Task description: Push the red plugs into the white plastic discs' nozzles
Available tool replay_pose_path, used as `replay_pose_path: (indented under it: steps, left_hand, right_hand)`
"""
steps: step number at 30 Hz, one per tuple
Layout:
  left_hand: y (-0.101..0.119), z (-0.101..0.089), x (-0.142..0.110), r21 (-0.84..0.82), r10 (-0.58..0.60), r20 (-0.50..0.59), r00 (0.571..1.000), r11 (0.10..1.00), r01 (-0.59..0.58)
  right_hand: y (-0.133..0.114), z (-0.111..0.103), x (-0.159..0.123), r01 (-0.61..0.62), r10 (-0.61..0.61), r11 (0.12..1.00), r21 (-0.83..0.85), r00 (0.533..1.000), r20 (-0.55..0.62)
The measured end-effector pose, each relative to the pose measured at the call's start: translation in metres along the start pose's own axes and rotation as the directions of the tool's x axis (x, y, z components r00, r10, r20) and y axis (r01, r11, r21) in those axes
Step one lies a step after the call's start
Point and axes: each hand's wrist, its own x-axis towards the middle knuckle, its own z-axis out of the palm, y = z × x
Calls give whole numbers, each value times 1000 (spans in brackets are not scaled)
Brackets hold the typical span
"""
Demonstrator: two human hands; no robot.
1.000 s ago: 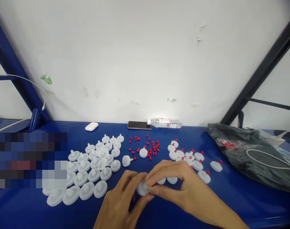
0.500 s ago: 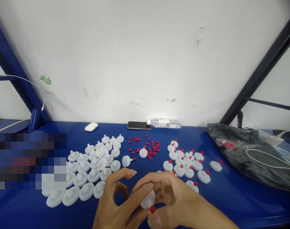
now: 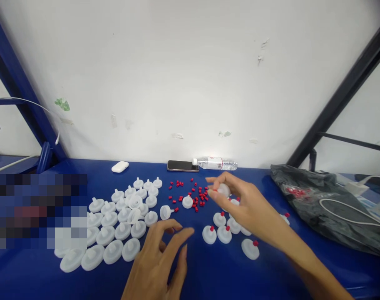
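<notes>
My right hand [image 3: 236, 196] is over the right-hand group, thumb and fingers closed round a white spouted cap [image 3: 224, 190]. A bit of red shows at its tip, beside the thumb. Below that hand lie several white spouted caps with red tips [image 3: 224, 234], some partly covered by the hand and wrist. My left hand [image 3: 160, 254] hovers low in the middle, fingers curved and apart, holding nothing. To its left stand many plain white spouted caps [image 3: 113, 251]. Small red caps [image 3: 202, 198] are scattered in the middle, around a single white spouted cap [image 3: 187, 202].
Along the wall lie a white earphone case [image 3: 120, 167], a dark phone [image 3: 182, 166] and a clear water bottle [image 3: 214, 163]. A grey plastic bag [image 3: 305, 208] with a white cable fills the right side. Blue and dark metal posts stand at both sides of the blue table [image 3: 93, 287].
My hands have parted. The right one has carried the red-tipped spouted cap forward and right to the other finished-looking ones; the left has let go and its fingers have spread.
</notes>
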Motion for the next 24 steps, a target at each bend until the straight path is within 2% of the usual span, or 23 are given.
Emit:
replay_pose_path:
  steps: [4, 7, 11, 14, 17, 21, 24]
  left_hand:
    - [-8, -1, 7, 189, 79, 44, 996, 978, -86]
    - [-19, -2, 16, 395, 94, 26, 995, 914, -96]
    - [-36, -2, 26, 557, 117, 41, 992, 822, -120]
    - [-45, -1, 29, 585, 128, 88, 988, 796, -155]
    - [-49, -1, 30, 569, 159, 101, 982, 801, -188]
    - [-44, -5, 32, 550, 209, 42, 977, 812, -197]
    - [-31, -9, 27, 451, 192, -17, 981, 877, -163]
  right_hand:
    - [30, -6, 34, 22, -10, 934, -358, 999, 36]
    - [52, -2, 46, 26, 6, 896, -443, 998, 70]
    - [69, 0, 46, 12, 50, 870, -493, 992, 113]
    - [69, -2, 42, 22, 58, 853, -521, 989, 137]
    - [62, 0, 41, 82, 9, 853, -516, 985, 171]
    - [58, 14, 44, 165, -49, 849, -501, 970, 237]
    - [64, 27, 46, 181, -55, 852, -492, 964, 260]
